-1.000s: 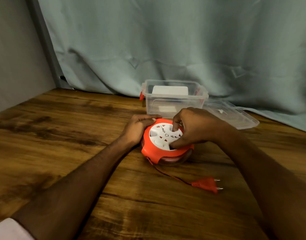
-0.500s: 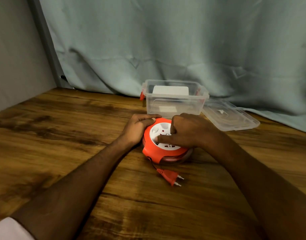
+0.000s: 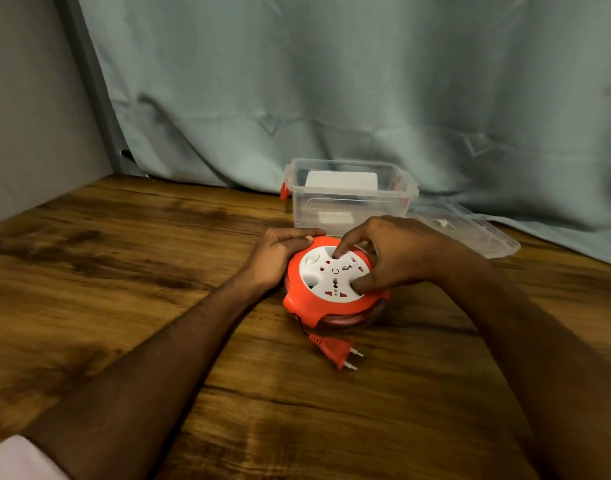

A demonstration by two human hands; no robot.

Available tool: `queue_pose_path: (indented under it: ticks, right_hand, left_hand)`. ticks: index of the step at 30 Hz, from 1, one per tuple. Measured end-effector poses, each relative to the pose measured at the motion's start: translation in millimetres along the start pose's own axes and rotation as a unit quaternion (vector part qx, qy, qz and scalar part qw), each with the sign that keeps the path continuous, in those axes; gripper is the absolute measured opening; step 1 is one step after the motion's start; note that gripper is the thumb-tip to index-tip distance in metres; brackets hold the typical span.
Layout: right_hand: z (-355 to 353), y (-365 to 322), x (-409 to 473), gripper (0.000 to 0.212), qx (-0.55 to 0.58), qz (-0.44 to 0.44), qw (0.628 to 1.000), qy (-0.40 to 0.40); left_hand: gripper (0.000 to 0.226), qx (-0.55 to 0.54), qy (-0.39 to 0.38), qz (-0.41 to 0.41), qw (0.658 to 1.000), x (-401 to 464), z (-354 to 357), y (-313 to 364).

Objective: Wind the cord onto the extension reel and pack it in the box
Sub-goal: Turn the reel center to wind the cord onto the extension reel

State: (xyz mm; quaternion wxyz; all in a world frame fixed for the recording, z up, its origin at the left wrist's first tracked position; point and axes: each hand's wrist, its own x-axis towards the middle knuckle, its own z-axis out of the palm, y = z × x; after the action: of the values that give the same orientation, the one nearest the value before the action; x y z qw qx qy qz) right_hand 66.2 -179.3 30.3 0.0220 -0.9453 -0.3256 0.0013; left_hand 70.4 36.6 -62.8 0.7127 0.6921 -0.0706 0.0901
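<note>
An orange extension reel [image 3: 306, 299] with a white socket face lies flat on the wooden table [image 3: 124, 271]. My left hand [image 3: 280, 254] grips its left rim. My right hand [image 3: 397, 254] rests on the white face, with a finger and the thumb pressed into its recesses. The orange plug [image 3: 335, 351] lies on the table just in front of the reel, on a very short length of cord. Behind the reel stands an open clear plastic box [image 3: 352, 199] with red latches.
The box's clear lid [image 3: 470, 230] lies flat to the right of the box. Something white sits inside the box. A grey-green curtain [image 3: 331, 98] hangs along the table's back edge, and a grey wall closes the left side.
My right hand has turned the reel's white face. The cord has been drawn in, and the plug has slid from the right front to just in front of the reel.
</note>
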Motion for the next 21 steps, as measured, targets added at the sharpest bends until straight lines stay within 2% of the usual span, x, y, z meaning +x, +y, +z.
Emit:
queue_pose_path:
  ticks: [4, 10, 13, 17, 21]
  right_hand:
    - [3, -8, -3, 0.058, -0.017, 0.021, 0.999, 0.025]
    - [8, -11, 1, 0.048, -0.013, 0.000, 0.999, 0.050]
    - [16, -13, 4, 0.054, 0.014, 0.005, 0.999, 0.046]
    - [18, -24, 7, 0.062, 0.081, 0.074, 0.993, 0.045]
    - [12, -20, 6, 0.058, 0.151, 0.076, 0.984, -0.049]
  left_hand:
    - [0.027, 0.001, 0.009, -0.012, 1.000, 0, 2, 0]
    - [0.028, 0.007, 0.016, -0.014, 1.000, 0, 2, 1]
    - [0.028, 0.007, 0.009, -0.013, 1.000, 1, 3, -2]
    - [0.027, 0.018, 0.003, -0.006, 1.000, 3, -2, -5]
    - [0.027, 0.081, -0.025, 0.010, 0.996, 2, -7, -8]
